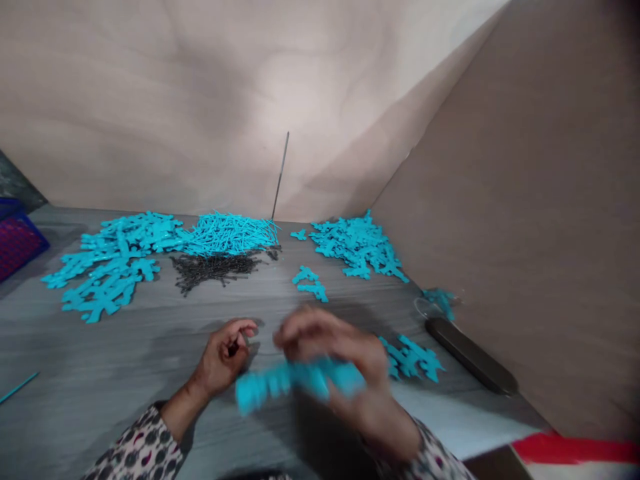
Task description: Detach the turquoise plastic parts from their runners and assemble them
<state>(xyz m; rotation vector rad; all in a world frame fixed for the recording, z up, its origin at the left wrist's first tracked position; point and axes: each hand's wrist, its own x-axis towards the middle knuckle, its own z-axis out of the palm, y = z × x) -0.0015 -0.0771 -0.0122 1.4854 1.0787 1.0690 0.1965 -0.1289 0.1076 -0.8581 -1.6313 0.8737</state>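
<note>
My right hand is blurred by motion and closed around a turquoise jointed plastic strip, which sticks out to the left from under the fingers. To its left, my left hand rests low over the table, fingers loosely curled and a little apart, with nothing visible in it. Just beyond the right hand lie a few small turquoise branched pieces. More turquoise pieces lie beside it on the right, partly hidden by that hand.
Along the back of the grey table lie turquoise branched pieces, thin turquoise sticks, dark pins and another turquoise pile. A dark elongated case lies right, a blue-red basket left. Pale walls enclose the back and right.
</note>
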